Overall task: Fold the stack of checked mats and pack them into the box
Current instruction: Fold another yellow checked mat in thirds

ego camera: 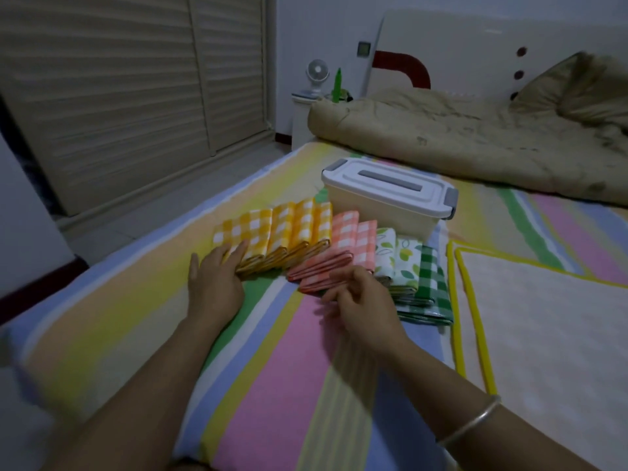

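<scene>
While the dim light is dulling the whole room, I am making out a fanned row of folded mats lying on the striped bed sheet [272,362], each one overlapping its neighbour; the yellow checked mats [289,232] are sitting at the left end, the pink checked mats [339,249] in the middle, two leaf-print mats [397,263] next, and a green checked mat [430,283] at the right end; how many layers each fold is holding I cannot count. The box [380,215] is standing just behind the row, close against the leaf-print pieces, with its white lid [390,185] sitting closed on it, so its inside is lying out of my sight. The left hand [214,280] is resting flat on the sheet, fingers straight and released, their tips touching the near edge of the leftmost yellow mats; the right hand [363,300] is hovering over the near end of the pink mats, fingers loosely bent and smeared by blur; whether they are pinching the cloth or grasping nothing I cannot tell; a metal bangle [475,419] is circling that wrist. A quilted pad [543,317] with a yellow border is lying beside the green mat, its right part running out of frame; a beige duvet [458,141] is lying bunched at the far end of the bed; a small fan [316,74] is standing beyond it, too dark for detail.
</scene>
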{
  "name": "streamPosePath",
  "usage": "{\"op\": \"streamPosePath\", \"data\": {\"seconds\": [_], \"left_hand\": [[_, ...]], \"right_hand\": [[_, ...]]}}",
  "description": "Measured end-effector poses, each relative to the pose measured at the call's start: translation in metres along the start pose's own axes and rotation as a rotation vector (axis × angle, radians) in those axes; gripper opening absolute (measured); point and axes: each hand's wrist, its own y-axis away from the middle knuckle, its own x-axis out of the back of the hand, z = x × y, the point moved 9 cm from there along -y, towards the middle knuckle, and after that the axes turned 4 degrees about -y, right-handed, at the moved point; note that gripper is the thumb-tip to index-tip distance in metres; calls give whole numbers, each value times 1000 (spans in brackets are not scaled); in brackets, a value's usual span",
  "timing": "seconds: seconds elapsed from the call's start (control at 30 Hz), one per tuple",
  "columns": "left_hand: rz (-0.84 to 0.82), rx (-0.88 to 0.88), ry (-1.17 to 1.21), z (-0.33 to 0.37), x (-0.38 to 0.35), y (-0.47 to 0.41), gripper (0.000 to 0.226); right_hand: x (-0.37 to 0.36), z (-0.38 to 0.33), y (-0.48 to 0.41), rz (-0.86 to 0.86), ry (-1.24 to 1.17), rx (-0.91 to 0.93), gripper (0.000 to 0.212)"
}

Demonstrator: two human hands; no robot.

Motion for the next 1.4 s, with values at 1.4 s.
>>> {"op": "streamPosePath", "data": {"seconds": [1.4], "left_hand": [[-595, -906, 491, 402, 31, 268, 59]], "right_hand": [[295, 60, 226, 109, 885, -16, 35]]}}
